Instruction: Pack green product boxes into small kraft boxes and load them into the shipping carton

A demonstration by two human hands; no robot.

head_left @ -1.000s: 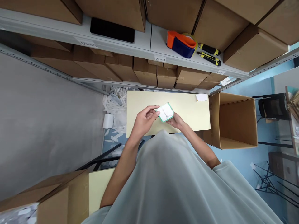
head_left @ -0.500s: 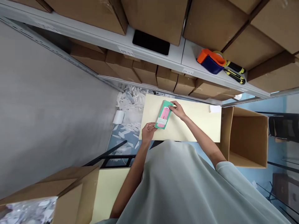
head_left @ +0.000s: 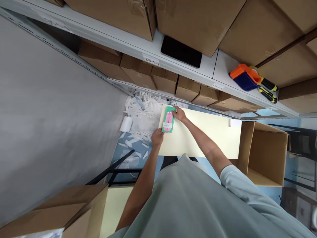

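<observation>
A slim green box (head_left: 168, 124) with a pink front and a pale label band is held over the left end of the cream tabletop (head_left: 208, 135). My right hand (head_left: 179, 114) grips its upper right edge, the thumb lying over the front. At the lower left corner, my left hand (head_left: 158, 136) pinches the box; some of its fingers are hidden behind it.
White paper scraps (head_left: 143, 112) lie heaped on the floor to the left. An open carton (head_left: 267, 153) stands right of the table. Above, a shelf (head_left: 208, 71) carries cartons, a black phone (head_left: 181, 51), a tape dispenser (head_left: 245, 77) and yellow-black cutters (head_left: 267, 95).
My view has shifted. The box, still in both hands, has moved to the left end of the table and turned more upright in view.
</observation>
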